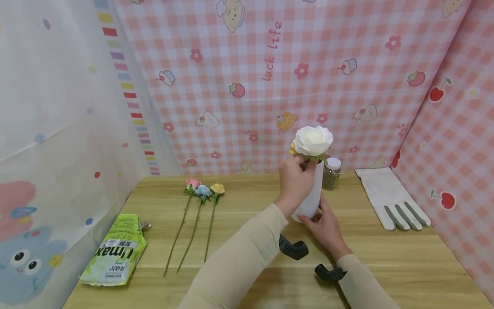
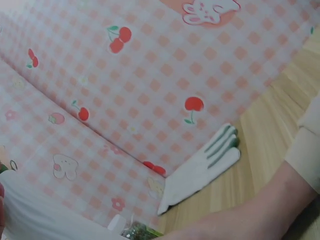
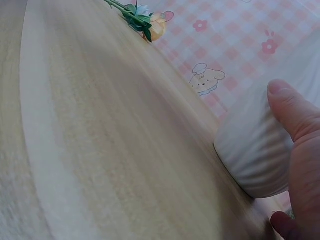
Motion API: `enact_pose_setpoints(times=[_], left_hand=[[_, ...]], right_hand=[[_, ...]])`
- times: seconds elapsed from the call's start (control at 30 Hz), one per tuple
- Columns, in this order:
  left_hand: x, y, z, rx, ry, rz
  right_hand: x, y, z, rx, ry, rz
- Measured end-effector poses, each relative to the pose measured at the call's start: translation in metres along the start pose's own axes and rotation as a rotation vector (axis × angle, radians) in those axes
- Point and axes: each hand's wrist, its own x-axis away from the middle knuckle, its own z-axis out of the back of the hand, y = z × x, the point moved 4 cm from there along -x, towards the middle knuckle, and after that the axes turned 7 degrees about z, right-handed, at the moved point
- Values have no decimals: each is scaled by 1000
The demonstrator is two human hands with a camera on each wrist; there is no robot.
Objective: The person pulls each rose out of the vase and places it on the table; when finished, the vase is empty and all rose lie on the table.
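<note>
A white ribbed vase [image 1: 311, 198] stands on the wooden table, its lower part plain in the right wrist view. My right hand [image 1: 327, 225] holds it low down, with the thumb [image 3: 287, 107] lying along its side. At the mouth of the vase, my left hand [image 1: 295, 182] pinches a white artificial flower [image 1: 313, 140] just under its bloom. Bits of a yellow flower [image 1: 292, 148] show behind the white one. The left fingertips are partly hidden by the bloom. In the left wrist view, the vase [image 2: 45, 215] fills the lower left corner.
Pink [image 1: 193, 183], blue [image 1: 203, 191] and yellow [image 1: 217, 189] artificial flowers lie on the left. A green bag [image 1: 115, 253] is further left. Behind the vase stands a lidded jar [image 1: 331, 176]; a white glove [image 1: 390, 197] lies to the right. Checked cloth walls enclose the table.
</note>
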Motion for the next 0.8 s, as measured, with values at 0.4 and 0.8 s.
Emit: enact_pose_setpoints(times=[0.4, 0.8], left_hand=[[-5, 0, 11, 70, -20, 64], [-9, -2, 19, 17, -12, 76]], right_hand=[[-1, 0, 0, -15, 21, 30], [0, 1, -1, -18, 21, 29]])
